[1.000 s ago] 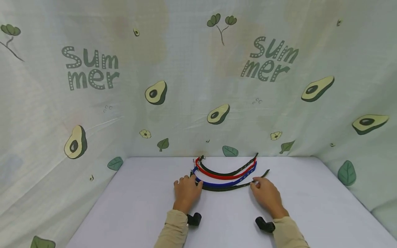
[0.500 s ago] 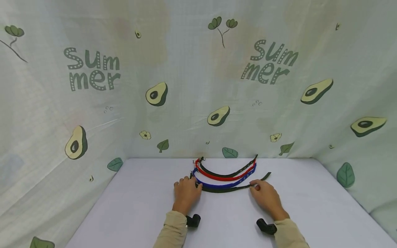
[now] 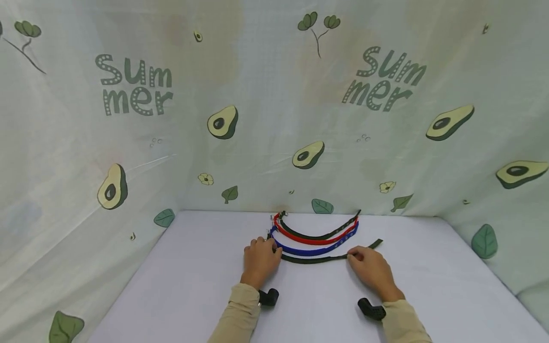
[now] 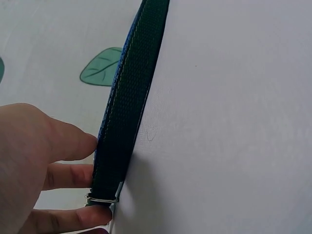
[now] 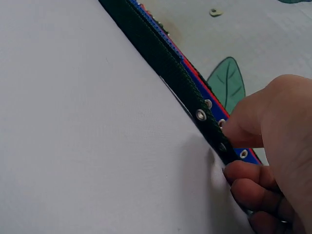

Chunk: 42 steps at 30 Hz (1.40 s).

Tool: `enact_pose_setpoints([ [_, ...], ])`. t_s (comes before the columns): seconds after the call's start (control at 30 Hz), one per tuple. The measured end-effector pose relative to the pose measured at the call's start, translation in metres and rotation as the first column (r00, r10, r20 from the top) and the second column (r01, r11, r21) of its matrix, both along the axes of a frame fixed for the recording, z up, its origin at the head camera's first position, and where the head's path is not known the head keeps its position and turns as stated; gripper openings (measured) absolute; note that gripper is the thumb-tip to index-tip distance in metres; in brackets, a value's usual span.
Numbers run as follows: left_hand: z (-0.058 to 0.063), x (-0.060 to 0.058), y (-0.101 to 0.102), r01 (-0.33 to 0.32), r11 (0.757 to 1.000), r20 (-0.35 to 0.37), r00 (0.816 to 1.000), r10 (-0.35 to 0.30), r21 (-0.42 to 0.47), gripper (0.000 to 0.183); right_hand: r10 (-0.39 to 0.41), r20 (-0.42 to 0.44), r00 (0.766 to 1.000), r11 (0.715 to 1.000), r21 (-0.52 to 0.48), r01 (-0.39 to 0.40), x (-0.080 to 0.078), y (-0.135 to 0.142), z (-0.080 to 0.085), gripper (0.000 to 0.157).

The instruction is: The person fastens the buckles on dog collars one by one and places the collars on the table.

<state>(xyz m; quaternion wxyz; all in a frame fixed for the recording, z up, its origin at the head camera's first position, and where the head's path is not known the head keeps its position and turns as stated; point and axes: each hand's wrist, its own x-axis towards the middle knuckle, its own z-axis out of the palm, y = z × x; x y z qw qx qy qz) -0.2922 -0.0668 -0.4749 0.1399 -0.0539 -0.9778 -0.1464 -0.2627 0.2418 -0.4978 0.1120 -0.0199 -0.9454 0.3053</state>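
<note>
The left hand (image 4: 34, 163) grips a long, flat, dark green woven strap (image 4: 129, 87), a thin silver metal loop (image 4: 103, 200) crossing it between two fingers. Beyond the thumb, a green printed leaf (image 4: 100, 69) shows on pale cloth (image 4: 53, 34).

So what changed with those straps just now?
The nearest dark green woven strap has eased closer, away from the blue eyeletted strap; its tip shifted right. Left fingers and right fingers hold it throughout. The blue strap, red strap and rear green strap stayed put.
</note>
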Motion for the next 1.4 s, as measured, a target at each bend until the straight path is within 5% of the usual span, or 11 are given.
enact_pose_setpoints([
  [0.43,-0.005,-0.002,-0.005,-0.002,1.0,-0.01,1.0,0.002,0.022,0.025,-0.019,0.031,0.999,0.996,0.088,0.016,-0.002,-0.003,0.004,0.032],
  [0.73,-0.004,-0.001,-0.006,0.007,0.999,-0.034,0.999,-0.006,0.031,0.027,-0.092,-0.07,0.993,0.995,0.037,0.094,0.0,-0.003,0.001,0.031],
  [1.13,-0.008,-0.003,-0.005,-0.021,0.999,-0.175,0.984,0.027,0.034,0.02,-0.125,-0.091,0.988,0.992,-0.031,0.123,0.004,-0.007,0.0,0.022],
  [1.4,-0.009,-0.005,-0.006,-0.005,0.992,-0.169,0.985,0.027,0.13,0.014,-0.146,-0.155,0.977,0.986,-0.101,0.131,0.002,-0.01,-0.001,0.018],
])
